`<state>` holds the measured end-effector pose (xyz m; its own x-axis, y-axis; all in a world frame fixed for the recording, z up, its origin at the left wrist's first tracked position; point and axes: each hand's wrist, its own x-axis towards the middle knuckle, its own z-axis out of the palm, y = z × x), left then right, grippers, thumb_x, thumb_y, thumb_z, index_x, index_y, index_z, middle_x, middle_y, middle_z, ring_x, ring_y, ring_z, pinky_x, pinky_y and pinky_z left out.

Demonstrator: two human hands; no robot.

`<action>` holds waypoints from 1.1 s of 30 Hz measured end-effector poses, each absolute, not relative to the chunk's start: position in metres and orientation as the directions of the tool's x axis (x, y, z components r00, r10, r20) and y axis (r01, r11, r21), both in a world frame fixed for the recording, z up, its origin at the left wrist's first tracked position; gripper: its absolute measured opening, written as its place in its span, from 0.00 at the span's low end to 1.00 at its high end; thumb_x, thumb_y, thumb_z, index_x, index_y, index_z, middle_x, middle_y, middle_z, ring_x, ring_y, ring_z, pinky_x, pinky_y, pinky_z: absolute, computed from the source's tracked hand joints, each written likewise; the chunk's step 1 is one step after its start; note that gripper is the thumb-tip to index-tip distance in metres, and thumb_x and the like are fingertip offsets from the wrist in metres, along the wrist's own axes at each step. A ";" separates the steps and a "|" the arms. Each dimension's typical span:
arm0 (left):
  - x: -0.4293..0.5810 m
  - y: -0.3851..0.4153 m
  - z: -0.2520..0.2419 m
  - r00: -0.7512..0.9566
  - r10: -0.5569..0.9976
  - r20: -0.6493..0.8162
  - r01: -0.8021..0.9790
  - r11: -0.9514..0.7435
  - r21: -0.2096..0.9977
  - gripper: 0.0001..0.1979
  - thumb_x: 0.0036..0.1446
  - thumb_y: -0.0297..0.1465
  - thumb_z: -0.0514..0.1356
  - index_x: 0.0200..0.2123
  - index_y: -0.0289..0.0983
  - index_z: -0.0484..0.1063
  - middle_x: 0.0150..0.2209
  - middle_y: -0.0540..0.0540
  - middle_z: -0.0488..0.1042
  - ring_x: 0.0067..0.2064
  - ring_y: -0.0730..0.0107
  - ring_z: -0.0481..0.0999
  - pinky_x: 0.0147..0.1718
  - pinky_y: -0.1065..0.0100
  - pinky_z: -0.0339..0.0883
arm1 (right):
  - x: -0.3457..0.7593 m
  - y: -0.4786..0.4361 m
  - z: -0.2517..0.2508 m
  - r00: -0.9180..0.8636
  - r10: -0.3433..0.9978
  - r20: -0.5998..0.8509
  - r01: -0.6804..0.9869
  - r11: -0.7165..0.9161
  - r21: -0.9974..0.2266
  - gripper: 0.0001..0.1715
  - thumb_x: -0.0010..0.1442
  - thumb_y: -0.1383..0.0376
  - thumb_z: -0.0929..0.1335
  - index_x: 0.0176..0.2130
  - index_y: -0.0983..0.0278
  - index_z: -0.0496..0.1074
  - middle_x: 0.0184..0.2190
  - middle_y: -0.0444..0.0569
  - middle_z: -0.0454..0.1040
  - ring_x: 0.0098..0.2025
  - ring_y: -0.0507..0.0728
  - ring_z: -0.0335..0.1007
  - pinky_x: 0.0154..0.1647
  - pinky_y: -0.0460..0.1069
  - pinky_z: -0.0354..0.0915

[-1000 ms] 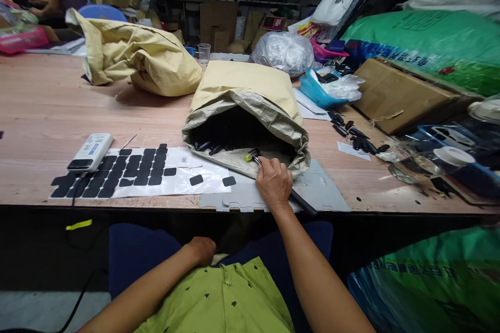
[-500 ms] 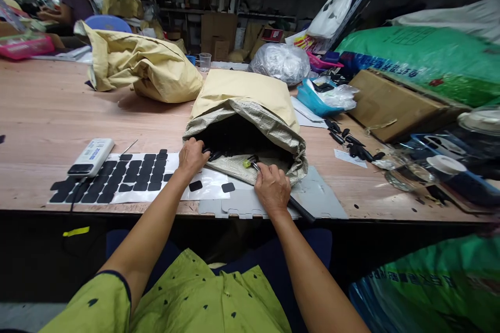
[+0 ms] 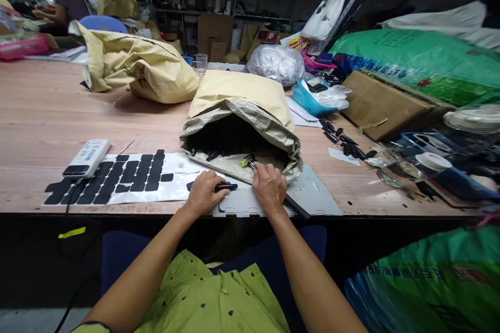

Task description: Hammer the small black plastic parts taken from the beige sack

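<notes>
My left hand point(image 3: 205, 191) is closed on a small, slender black part point(image 3: 225, 186), which lies level just above the grey sheet point(image 3: 316, 192) at the table's front edge. My right hand point(image 3: 269, 187) grips a small hammer point(image 3: 297, 207) with a black handle. Its head, with a yellow-green face, rests at the lower lip of the open sack point(image 3: 238, 80). The sack lies on its side, mouth toward me, with several black parts point(image 3: 213, 155) just inside. Its deeper contents are too dark to make out.
To the left are a sheet of black stickers point(image 3: 146, 174) and a white device point(image 3: 86, 158) with a cable. A second sack point(image 3: 156, 65) lies behind. On the right are loose black parts point(image 3: 346, 143), a cardboard box point(image 3: 386, 104) and clear jars point(image 3: 406, 169). A person point(image 3: 66, 0) sits far left.
My left hand has come out of the sack's mouth toward me and to the right, bringing a black part. My right hand keeps its hold on the hammer. The view has shifted slightly.
</notes>
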<state>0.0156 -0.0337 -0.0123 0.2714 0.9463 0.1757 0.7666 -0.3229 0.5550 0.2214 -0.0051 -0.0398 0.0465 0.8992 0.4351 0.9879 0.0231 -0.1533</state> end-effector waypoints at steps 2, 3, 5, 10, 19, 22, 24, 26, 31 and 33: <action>0.017 -0.034 -0.021 0.246 0.950 0.194 0.760 -0.313 0.569 0.08 0.54 0.33 0.66 0.38 0.39 0.78 0.33 0.47 0.72 0.40 0.63 0.70 0.39 0.64 0.62 | 0.223 -0.005 -0.039 0.049 0.898 0.437 0.981 0.039 -0.190 0.18 0.64 0.67 0.63 0.52 0.59 0.74 0.37 0.50 0.73 0.39 0.57 0.63 0.39 0.51 0.53; 0.017 -0.033 -0.023 0.243 0.950 0.196 0.750 -0.312 0.583 0.08 0.53 0.33 0.67 0.38 0.39 0.78 0.33 0.48 0.72 0.40 0.62 0.70 0.39 0.64 0.62 | 0.224 -0.005 -0.037 0.051 0.895 0.443 0.975 0.052 -0.217 0.19 0.64 0.68 0.63 0.52 0.60 0.74 0.37 0.50 0.74 0.39 0.57 0.64 0.40 0.50 0.55; 0.015 -0.030 -0.024 0.247 0.951 0.183 0.728 -0.307 0.613 0.10 0.52 0.33 0.68 0.39 0.39 0.78 0.33 0.48 0.72 0.40 0.63 0.70 0.39 0.64 0.62 | 0.225 -0.011 -0.030 0.074 0.877 0.476 0.950 0.083 -0.302 0.20 0.65 0.68 0.62 0.53 0.61 0.74 0.38 0.51 0.75 0.40 0.57 0.67 0.41 0.50 0.58; 0.015 -0.028 -0.022 0.218 0.963 0.160 0.704 -0.269 0.658 0.07 0.51 0.33 0.69 0.35 0.39 0.78 0.32 0.49 0.73 0.39 0.64 0.70 0.38 0.65 0.61 | 0.223 -0.043 -0.007 0.124 0.855 0.504 0.759 0.245 -0.603 0.21 0.67 0.62 0.60 0.55 0.62 0.72 0.47 0.52 0.76 0.47 0.57 0.72 0.46 0.50 0.66; 0.016 -0.029 -0.023 0.186 0.970 0.160 0.666 -0.244 0.705 0.05 0.52 0.33 0.68 0.32 0.39 0.78 0.31 0.50 0.70 0.37 0.67 0.69 0.37 0.67 0.60 | 0.204 -0.083 -0.012 -0.011 0.930 0.369 0.612 0.298 -0.733 0.20 0.66 0.62 0.62 0.54 0.60 0.73 0.50 0.53 0.76 0.52 0.58 0.73 0.54 0.55 0.69; 0.017 -0.029 -0.023 0.168 0.972 0.162 0.666 -0.233 0.709 0.04 0.51 0.32 0.68 0.31 0.39 0.78 0.30 0.51 0.70 0.37 0.68 0.69 0.37 0.67 0.60 | 0.199 -0.085 -0.016 -0.051 0.917 0.395 0.632 0.335 -0.698 0.20 0.67 0.62 0.61 0.55 0.60 0.72 0.49 0.53 0.76 0.51 0.57 0.73 0.53 0.53 0.69; 0.017 -0.029 -0.024 0.159 0.974 0.162 0.664 -0.227 0.713 0.04 0.51 0.31 0.68 0.31 0.38 0.78 0.29 0.51 0.69 0.37 0.68 0.69 0.37 0.68 0.60 | 0.198 -0.085 -0.019 -0.075 0.919 0.387 0.649 0.339 -0.681 0.20 0.68 0.63 0.60 0.55 0.60 0.72 0.47 0.52 0.77 0.49 0.57 0.74 0.51 0.52 0.70; 0.018 -0.028 -0.024 0.156 0.975 0.160 0.662 -0.224 0.715 0.05 0.50 0.31 0.69 0.30 0.38 0.78 0.29 0.51 0.69 0.36 0.68 0.68 0.36 0.67 0.60 | 0.197 -0.085 -0.019 -0.077 0.925 0.373 0.661 0.327 -0.675 0.20 0.68 0.63 0.60 0.55 0.61 0.72 0.46 0.52 0.77 0.48 0.57 0.74 0.49 0.51 0.70; 0.018 -0.028 -0.023 0.144 0.981 0.128 0.661 -0.191 0.726 0.06 0.48 0.31 0.71 0.30 0.38 0.78 0.29 0.51 0.68 0.37 0.68 0.68 0.38 0.67 0.60 | 0.191 -0.086 -0.014 -0.075 0.914 0.400 0.642 0.351 -0.682 0.20 0.68 0.63 0.61 0.55 0.61 0.72 0.47 0.52 0.76 0.49 0.56 0.73 0.50 0.50 0.69; 0.018 -0.028 -0.024 0.143 0.983 0.118 0.658 -0.183 0.730 0.06 0.48 0.31 0.71 0.28 0.38 0.77 0.29 0.51 0.68 0.37 0.68 0.68 0.38 0.67 0.60 | 0.187 -0.087 -0.015 -0.103 0.910 0.402 0.628 0.373 -0.683 0.20 0.68 0.63 0.60 0.56 0.61 0.71 0.46 0.52 0.76 0.47 0.56 0.74 0.49 0.50 0.69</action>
<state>0.0179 -0.0277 -0.0236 0.1430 0.9827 0.1177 0.6582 -0.1832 0.7302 0.1869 -0.0869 -0.0152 -0.1027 0.9100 0.4017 0.6281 0.3725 -0.6832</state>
